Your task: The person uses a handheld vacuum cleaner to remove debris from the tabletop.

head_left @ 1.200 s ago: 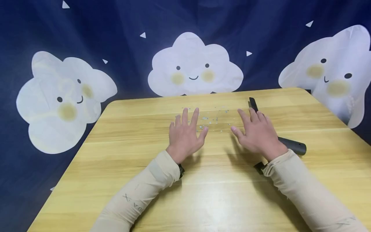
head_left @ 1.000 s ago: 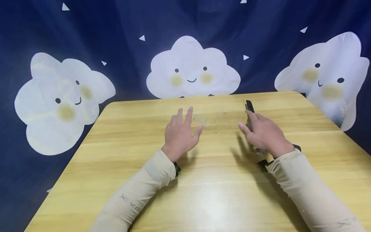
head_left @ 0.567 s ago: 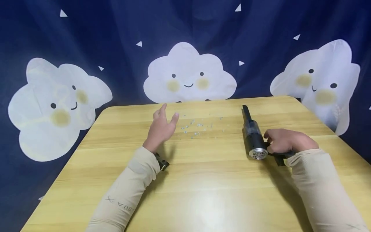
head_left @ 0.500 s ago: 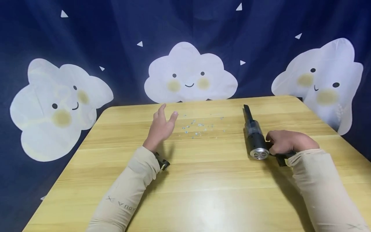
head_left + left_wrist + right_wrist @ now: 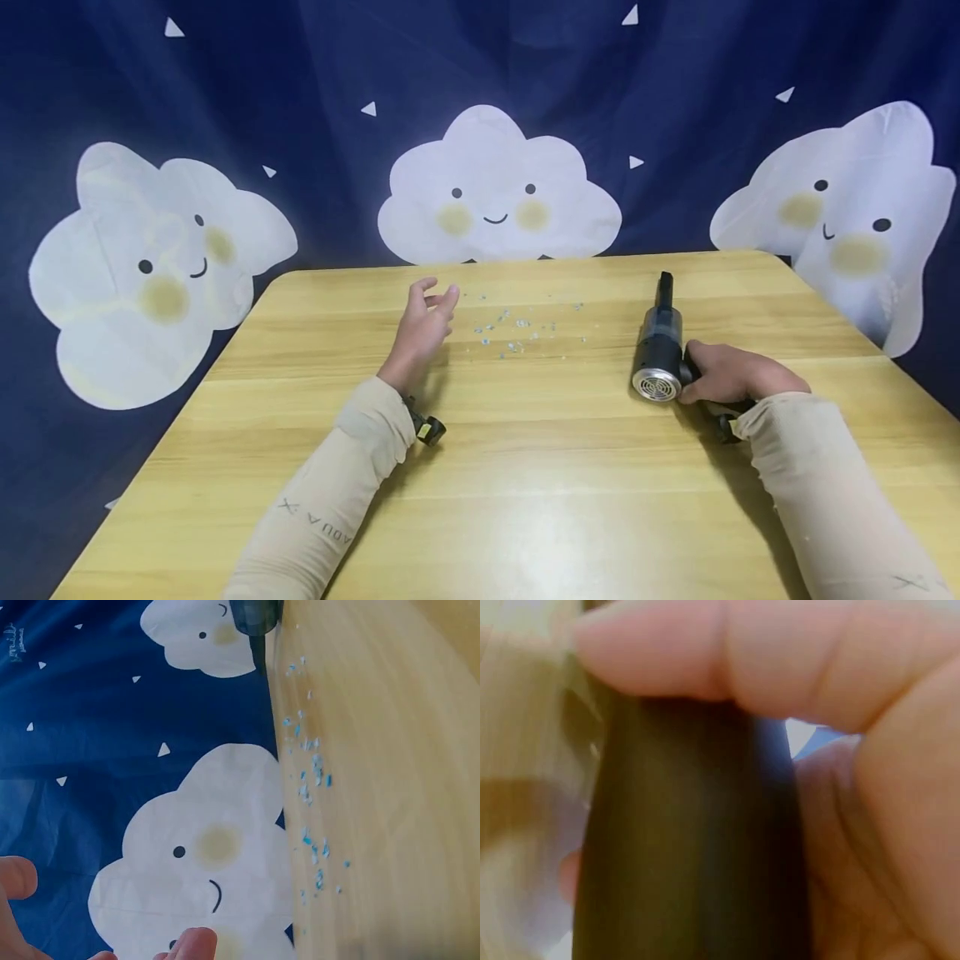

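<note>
My right hand (image 5: 735, 372) grips the handle of a black handheld vacuum cleaner (image 5: 660, 346). In the right wrist view the thumb lies across the dark handle (image 5: 697, 840), with the fingers partly hidden behind it. The vacuum has a clear dust cup, a round silver vent towards me and a narrow nozzle (image 5: 664, 290) pointing to the far edge. Small blue and white scraps (image 5: 517, 327) lie scattered at the back middle of the table. Just left of them my left hand (image 5: 422, 332) hovers with fingers loosely bent, holding nothing.
The wooden table (image 5: 525, 467) ends at its far edge just behind the scraps. Beyond it hangs a dark blue curtain (image 5: 330, 117) printed with white clouds. Both forearms reach in from the front in beige sleeves, with a small black device at each wrist.
From above the scraps, my left hand has drawn left and my right hand has moved right and taken hold of the vacuum's handle. The vacuum has turned, its nozzle now pointing straighter ahead.
</note>
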`<act>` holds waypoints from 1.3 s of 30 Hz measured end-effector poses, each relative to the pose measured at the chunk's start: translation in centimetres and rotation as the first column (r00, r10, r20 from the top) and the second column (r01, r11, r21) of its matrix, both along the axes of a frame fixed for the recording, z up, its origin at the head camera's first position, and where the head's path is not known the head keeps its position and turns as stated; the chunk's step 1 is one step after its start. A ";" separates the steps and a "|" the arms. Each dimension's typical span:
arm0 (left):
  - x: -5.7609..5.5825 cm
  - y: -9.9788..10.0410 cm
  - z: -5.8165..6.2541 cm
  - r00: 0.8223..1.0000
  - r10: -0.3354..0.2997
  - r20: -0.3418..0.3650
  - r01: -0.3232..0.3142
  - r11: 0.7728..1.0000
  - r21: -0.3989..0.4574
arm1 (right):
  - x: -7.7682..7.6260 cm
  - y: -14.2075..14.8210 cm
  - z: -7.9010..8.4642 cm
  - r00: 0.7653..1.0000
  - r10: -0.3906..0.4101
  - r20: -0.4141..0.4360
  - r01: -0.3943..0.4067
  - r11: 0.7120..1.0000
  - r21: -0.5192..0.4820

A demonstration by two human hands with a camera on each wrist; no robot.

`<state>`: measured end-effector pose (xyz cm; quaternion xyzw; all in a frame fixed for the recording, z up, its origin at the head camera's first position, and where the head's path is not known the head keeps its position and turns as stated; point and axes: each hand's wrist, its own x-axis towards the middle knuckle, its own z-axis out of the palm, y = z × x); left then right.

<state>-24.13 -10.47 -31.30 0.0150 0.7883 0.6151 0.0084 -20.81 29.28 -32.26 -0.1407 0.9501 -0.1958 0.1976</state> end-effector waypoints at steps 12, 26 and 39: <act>0.0 0.6 -1.9 0.988 0.021 0.154 -0.084 0.908 0.410 | -0.4 -0.3 -1.4 0.961 -0.044 -0.274 0.024 0.997 -0.076; -0.4 -0.5 -3.9 0.913 -0.039 0.406 -0.234 0.765 0.600 | -0.2 -2.8 0.3 0.783 -0.262 -0.564 0.144 0.958 -0.246; -1.6 -2.3 -5.8 0.897 -0.003 0.442 -0.316 0.696 0.645 | -1.5 -4.6 2.7 0.615 -0.475 -0.630 0.243 0.874 -0.421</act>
